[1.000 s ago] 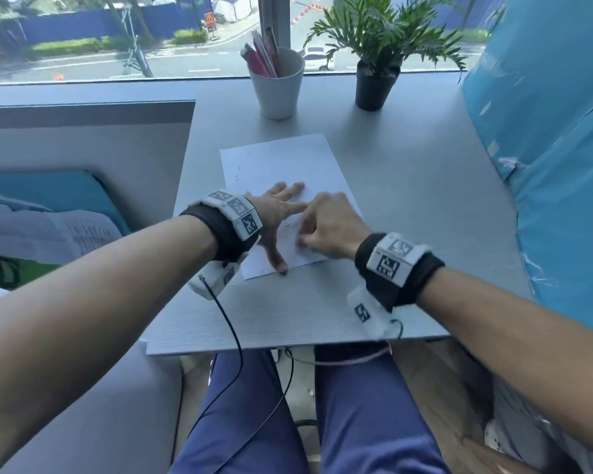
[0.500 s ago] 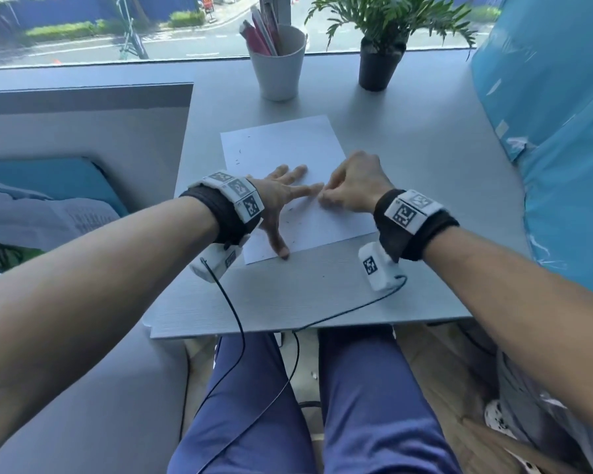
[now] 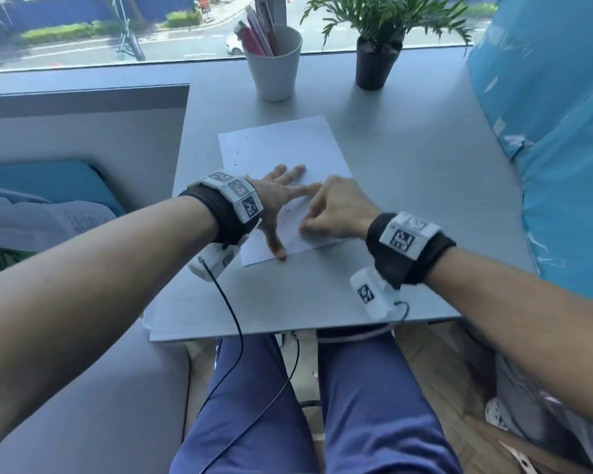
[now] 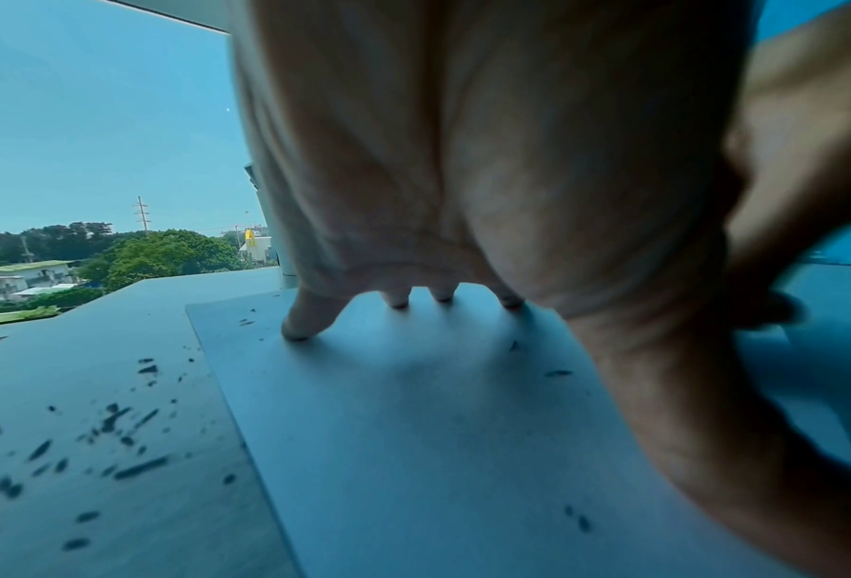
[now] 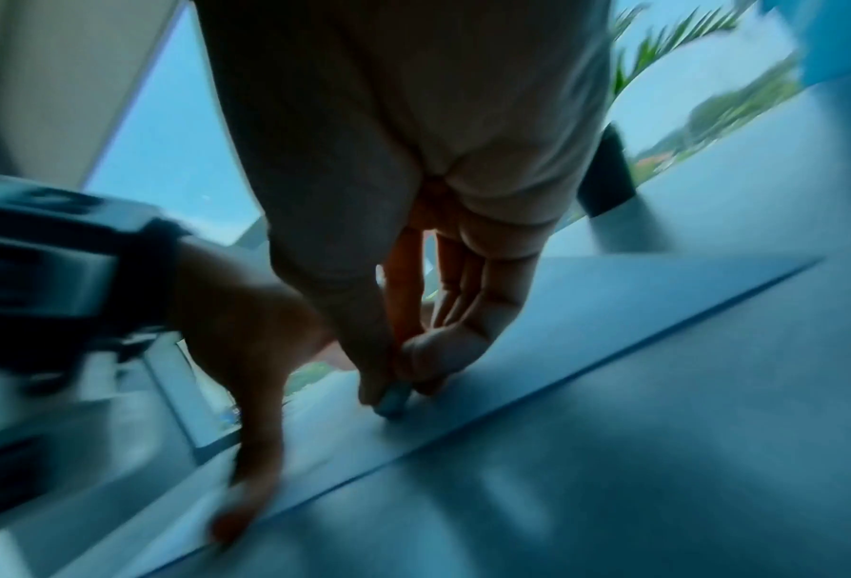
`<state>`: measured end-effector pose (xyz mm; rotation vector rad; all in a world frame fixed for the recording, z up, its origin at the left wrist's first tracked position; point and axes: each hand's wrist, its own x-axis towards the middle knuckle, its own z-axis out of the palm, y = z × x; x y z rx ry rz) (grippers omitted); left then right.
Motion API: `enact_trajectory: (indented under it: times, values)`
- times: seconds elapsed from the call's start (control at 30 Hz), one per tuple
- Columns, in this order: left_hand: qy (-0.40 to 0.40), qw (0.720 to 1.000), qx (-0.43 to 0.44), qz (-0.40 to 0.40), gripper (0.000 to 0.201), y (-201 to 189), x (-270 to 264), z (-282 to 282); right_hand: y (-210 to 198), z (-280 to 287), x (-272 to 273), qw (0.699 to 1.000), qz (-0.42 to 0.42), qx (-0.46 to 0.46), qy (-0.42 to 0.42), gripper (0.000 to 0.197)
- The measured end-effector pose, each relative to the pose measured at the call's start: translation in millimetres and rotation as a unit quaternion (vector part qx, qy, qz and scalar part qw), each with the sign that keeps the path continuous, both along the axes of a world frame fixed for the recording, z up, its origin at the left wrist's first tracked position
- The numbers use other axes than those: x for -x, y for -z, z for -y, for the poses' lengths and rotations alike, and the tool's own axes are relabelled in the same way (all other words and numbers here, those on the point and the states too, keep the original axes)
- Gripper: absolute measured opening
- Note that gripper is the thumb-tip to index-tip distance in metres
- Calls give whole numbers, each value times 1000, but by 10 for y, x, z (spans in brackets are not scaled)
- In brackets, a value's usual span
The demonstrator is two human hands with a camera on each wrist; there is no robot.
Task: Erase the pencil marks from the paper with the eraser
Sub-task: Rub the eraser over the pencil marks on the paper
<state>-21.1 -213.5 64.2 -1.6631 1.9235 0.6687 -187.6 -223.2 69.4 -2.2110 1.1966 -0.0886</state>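
Eraser [image 5: 393, 399] is pinched upright between thumb and fingertips of the right hand [image 3: 339, 210], its lower end pressed on the paper [image 3: 281, 148] near the front edge; the paper's long axis is angled away toward the window; the sheet is pinned by the left hand [image 3: 278, 196], fingers spread flat; dark crumbs [image 4: 117, 422] are scattered on the table [image 3: 408, 165] left of the sheet; beyond, a white cup [image 3: 276, 70] and a potted plant [image 3: 374, 63] are seen.

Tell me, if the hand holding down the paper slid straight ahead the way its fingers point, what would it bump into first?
Probably the right hand. The left hand lies spread on the paper, fingers aimed toward it, nearly touching in the head view.
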Motion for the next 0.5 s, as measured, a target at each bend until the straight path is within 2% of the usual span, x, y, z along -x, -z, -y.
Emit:
enact_trajectory:
  times: [0.1,0.13,0.17,0.27,0.3,0.43,0.5]
  values:
    - [-5,1000,0,4,153,-45,41,0,-65,382,90,991,36,33,121,10]
    - [-7,1000,1,7,153,-50,53,-1,-53,391,88,989,43,48,130,11]
    - [-7,1000,0,11,154,-56,66,1,-17,326,63,991,38,54,114,10]
    - [-2,1000,-9,27,159,-31,95,61,50,-68,-8,999,-1,38,-22,10]
    - [3,999,-9,30,161,-29,99,76,26,-39,14,999,-12,27,-26,11]
    - [17,999,2,37,161,-48,108,88,-45,408,127,992,19,38,118,13]
    - [42,998,18,53,163,-37,106,86,2,278,65,995,17,46,82,10]
